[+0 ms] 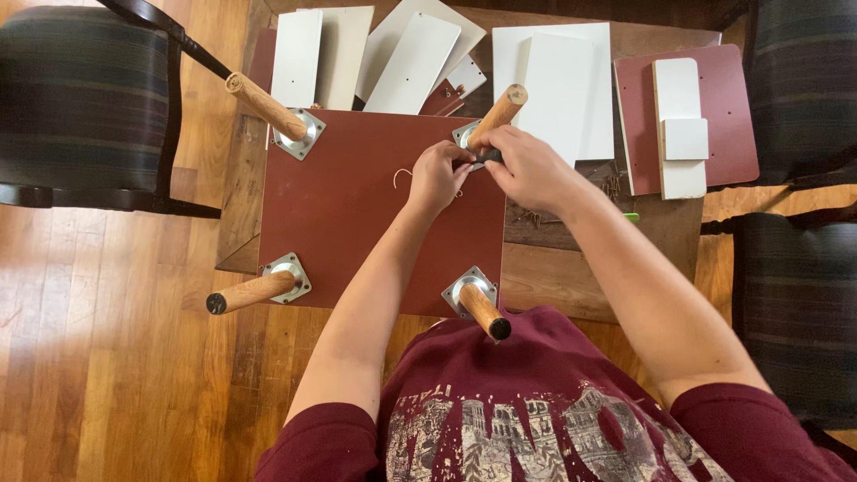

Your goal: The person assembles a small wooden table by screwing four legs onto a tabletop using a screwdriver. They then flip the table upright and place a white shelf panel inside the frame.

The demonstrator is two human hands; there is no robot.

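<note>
A dark red square panel (357,205) lies upside down on a wooden table, with four wooden legs on metal corner plates pointing up. My left hand (436,178) rests on the panel close to the far right leg (500,112) and its metal plate (464,134). My right hand (522,165) grips a dark-handled tool (482,157) whose tip sits at that plate. The two hands touch each other there. The near right leg (482,311) stands just in front of my chest.
Several white boards (411,58) lie at the table's far edge, and a red panel with white pieces (687,116) lies at the right. Loose screws (616,186) are scattered near my right wrist. Dark chairs (80,98) stand at both sides on a wooden floor.
</note>
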